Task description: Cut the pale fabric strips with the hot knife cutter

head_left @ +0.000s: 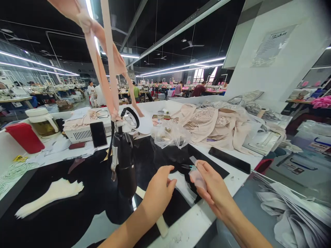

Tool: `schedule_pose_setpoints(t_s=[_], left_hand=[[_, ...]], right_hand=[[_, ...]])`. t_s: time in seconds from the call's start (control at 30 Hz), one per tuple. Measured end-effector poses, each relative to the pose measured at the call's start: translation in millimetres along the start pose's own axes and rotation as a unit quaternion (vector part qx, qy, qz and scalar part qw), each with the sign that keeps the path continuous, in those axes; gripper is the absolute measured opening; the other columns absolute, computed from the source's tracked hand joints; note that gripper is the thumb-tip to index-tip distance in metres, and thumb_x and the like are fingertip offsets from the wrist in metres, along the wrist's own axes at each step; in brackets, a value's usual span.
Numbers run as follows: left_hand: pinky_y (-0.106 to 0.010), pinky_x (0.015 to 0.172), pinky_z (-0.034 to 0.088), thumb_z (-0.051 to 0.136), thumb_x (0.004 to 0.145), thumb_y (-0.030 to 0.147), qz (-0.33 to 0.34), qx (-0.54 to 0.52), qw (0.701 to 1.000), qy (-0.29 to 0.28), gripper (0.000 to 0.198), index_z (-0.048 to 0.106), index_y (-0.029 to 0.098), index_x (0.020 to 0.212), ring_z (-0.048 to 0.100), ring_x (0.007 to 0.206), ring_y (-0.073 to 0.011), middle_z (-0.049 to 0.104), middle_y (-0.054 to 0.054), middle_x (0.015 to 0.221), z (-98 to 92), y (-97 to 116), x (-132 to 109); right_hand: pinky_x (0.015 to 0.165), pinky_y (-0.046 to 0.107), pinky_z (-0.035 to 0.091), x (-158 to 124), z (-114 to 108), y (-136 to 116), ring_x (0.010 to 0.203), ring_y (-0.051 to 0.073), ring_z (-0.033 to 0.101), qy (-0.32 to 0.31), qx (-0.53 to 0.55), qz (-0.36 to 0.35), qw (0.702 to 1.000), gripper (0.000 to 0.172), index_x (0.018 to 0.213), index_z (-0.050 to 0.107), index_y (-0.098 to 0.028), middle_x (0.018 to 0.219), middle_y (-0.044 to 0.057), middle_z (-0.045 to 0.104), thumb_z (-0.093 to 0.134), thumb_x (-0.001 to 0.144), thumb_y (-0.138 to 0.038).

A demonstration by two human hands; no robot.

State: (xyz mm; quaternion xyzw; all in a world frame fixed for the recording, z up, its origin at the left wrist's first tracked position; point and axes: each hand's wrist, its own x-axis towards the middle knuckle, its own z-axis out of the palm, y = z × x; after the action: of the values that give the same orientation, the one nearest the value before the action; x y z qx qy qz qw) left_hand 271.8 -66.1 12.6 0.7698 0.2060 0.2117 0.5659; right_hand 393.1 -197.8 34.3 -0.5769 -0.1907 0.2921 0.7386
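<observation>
My right hand (210, 186) is closed around small snips (186, 166) with a teal part, their thin dark blades pointing left. A pale translucent piece (198, 178) is also in its fingers; how it is held is partly hidden. To the left, my left hand (160, 187) hovers over the black work surface, thumb and index apart with nothing visible between them. Between the hands lies a light grey cut piece (183, 187). A cream strip (161, 225) passes beneath my left wrist. Beside that hand, a black handheld machine (124, 165) hangs from knotted peach fabric (111, 69).
A cream cut stack (51, 196) lies at left. Behind are a plastic bag (170, 132), a beige fabric pile (212, 120) and an upright phone (98, 134). Another dark phone (229, 159) lies at right. Grey pieces (297, 213) fill a bin at lower right. People work far behind.
</observation>
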Motion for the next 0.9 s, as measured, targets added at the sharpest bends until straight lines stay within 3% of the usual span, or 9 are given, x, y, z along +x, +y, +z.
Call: schedule_pose_setpoints(t_s=[0.07, 0.2, 0.3, 0.4, 0.57, 0.7, 0.8, 0.9], left_hand=[[-0.024, 0.061, 0.054, 0.062, 0.09, 0.028, 0.013, -0.012, 1.0, -0.009, 0.039, 0.066, 0.022, 0.128, 0.064, 0.086, -0.0172, 0.058, -0.012, 0.138, -2.6, 2.0, -8.1], [-0.024, 0.059, 0.055, 0.049, 0.1, 0.052, 0.001, -0.078, 0.996, -0.038, 0.044, 0.069, 0.017, 0.117, 0.067, 0.084, -0.0186, 0.066, -0.013, 0.112, -13.2, 9.4, -32.1], [-0.024, 0.063, 0.054, 0.065, 0.089, 0.065, -0.052, -0.174, 0.982, -0.059, 0.05, 0.068, 0.016, 0.101, 0.064, 0.078, -0.0161, 0.066, -0.008, 0.096, -26.4, 10.6, -52.8], [-0.023, 0.065, 0.052, 0.082, 0.076, 0.062, -0.077, -0.231, 0.968, -0.06, 0.052, 0.066, 0.018, 0.097, 0.059, 0.069, -0.0109, 0.062, -0.001, 0.084, -40.8, 5.0, -73.2], [-0.023, 0.065, 0.05, 0.091, 0.067, 0.059, -0.134, -0.291, 0.947, -0.005, 0.053, 0.065, 0.017, 0.087, 0.058, 0.067, -0.0107, 0.059, 0.001, 0.075, -63.8, -5.9, -102.3], [-0.023, 0.063, 0.047, 0.091, 0.068, 0.058, -0.152, -0.294, 0.942, 0.046, 0.052, 0.063, 0.016, 0.082, 0.055, 0.062, -0.0093, 0.057, 0.002, 0.068, -88.6, -5.0, -122.9], [-0.021, 0.062, 0.044, 0.089, 0.075, 0.055, -0.153, -0.277, 0.945, 0.088, 0.048, 0.062, 0.016, 0.082, 0.055, 0.06, -0.0084, 0.058, 0.002, 0.066, -110.0, 0.6, -138.3], [-0.02, 0.061, 0.042, 0.087, 0.076, 0.058, -0.158, -0.267, 0.943, 0.122, 0.05, 0.059, 0.016, 0.078, 0.053, 0.059, -0.0078, 0.058, 0.003, 0.065, -128.2, 5.7, -151.0]], right_hand=[[0.033, 0.012, 0.016, -8.6, 5.4, 1.2, 0.027, -0.001, 0.026, -0.026, -0.04, -0.016, 0.999, 0.048, 0.095, 0.051, -0.024, 0.056, -0.007, 0.065, 0.069, 0.085, -0.067], [0.033, 0.014, 0.018, -28.1, 22.8, 5.0, 0.025, 0.003, 0.025, -0.102, -0.1, -0.013, 0.99, 0.046, 0.094, 0.053, -0.024, 0.041, -0.01, 0.054, 0.061, 0.09, -0.069], [0.032, 0.015, 0.013, -44.5, 40.4, 9.8, 0.026, 0.003, 0.022, -0.153, -0.119, 0.009, 0.981, 0.047, 0.093, 0.053, -0.024, 0.039, -0.011, 0.051, 0.058, 0.091, -0.071], [0.032, 0.015, 0.011, -59.2, 58.2, 15.8, 0.027, 0.004, 0.02, -0.212, -0.144, 0.035, 0.966, 0.05, 0.094, 0.051, -0.024, 0.038, -0.013, 0.045, 0.052, 0.092, -0.074], [0.035, 0.018, 0.014, -73.4, 82.9, 29.2, 0.03, 0.005, 0.023, -0.282, -0.177, 0.048, 0.942, 0.056, 0.107, 0.05, -0.025, 0.04, -0.014, 0.043, 0.045, 0.092, -0.079], [0.038, 0.019, 0.019, -75.4, 95.0, 41.9, 0.033, 0.005, 0.025, -0.329, -0.138, 0.072, 0.932, 0.062, 0.117, 0.052, -0.025, 0.046, -0.011, 0.049, 0.048, 0.09, -0.081], [0.038, 0.019, 0.017, -73.2, 99.6, 48.4, 0.035, 0.003, 0.026, -0.365, -0.119, 0.103, 0.917, 0.065, 0.115, 0.056, -0.024, 0.06, -0.007, 0.057, 0.056, 0.085, -0.082], [0.037, 0.019, 0.019, -71.6, 103.9, 51.1, 0.038, 0.003, 0.032, -0.367, -0.152, 0.142, 0.907, 0.058, 0.101, 0.064, -0.022, 0.067, -0.005, 0.058, 0.068, 0.08, -0.076]])
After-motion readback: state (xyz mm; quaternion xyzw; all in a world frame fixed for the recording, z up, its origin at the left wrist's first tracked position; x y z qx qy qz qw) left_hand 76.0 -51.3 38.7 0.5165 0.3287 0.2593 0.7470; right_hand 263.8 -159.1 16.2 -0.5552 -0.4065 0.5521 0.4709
